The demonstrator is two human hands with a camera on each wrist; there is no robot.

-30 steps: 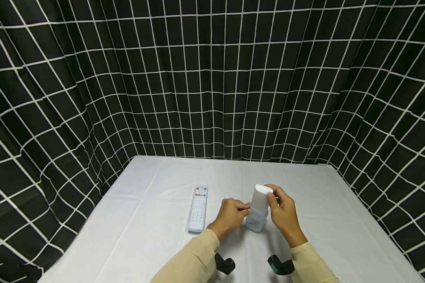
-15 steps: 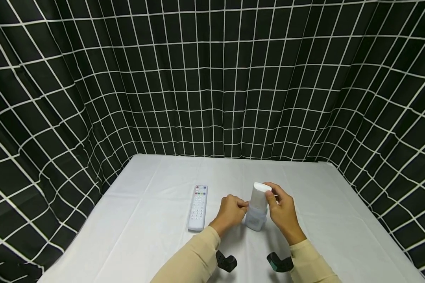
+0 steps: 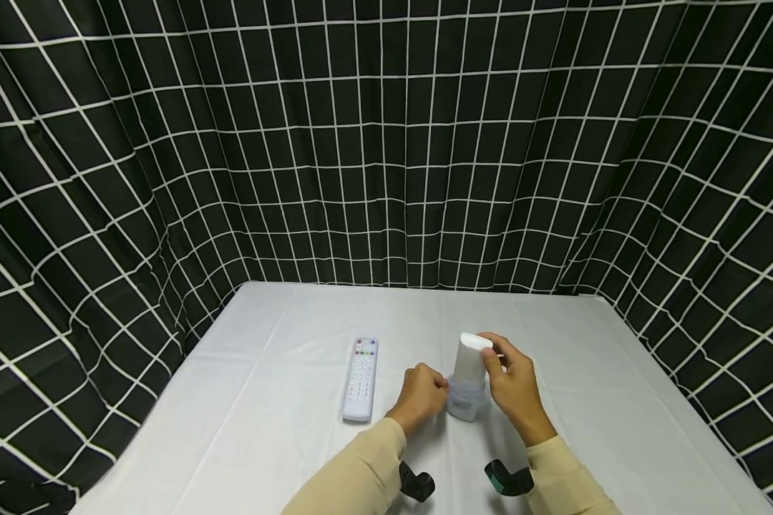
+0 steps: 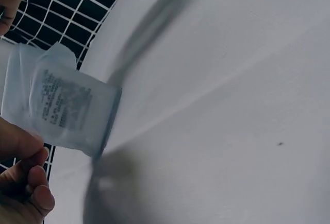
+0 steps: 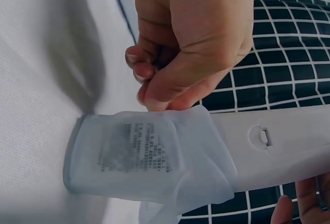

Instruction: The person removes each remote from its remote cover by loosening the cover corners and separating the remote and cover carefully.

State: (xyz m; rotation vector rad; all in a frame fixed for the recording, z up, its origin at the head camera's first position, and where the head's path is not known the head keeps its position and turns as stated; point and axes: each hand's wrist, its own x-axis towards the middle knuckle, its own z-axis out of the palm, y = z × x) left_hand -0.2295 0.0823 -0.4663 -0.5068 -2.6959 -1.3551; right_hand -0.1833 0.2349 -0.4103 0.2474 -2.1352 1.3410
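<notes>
A white remote control stands slightly tilted on one end on the table. A translucent soft sleeve wraps its lower end, its upper edge loose and folded over. Printed text shows through the sleeve in both wrist views, and a latch notch marks the remote's bare back. My right hand grips the upper part of the remote between thumb and fingers. At the sleeve's left edge, my left hand pinches the loose material between thumb and curled fingers.
Left of my hands lies a second remote, buttons up, on the white-covered table. A black curtain with white grid lines surrounds the table's back and sides. Black wrist devices hang below both sleeves.
My left hand has moved slightly down, and the sleeve's upper edge has gone down with it, baring more of the remote. The right hand keeps its grip, nearly still.
</notes>
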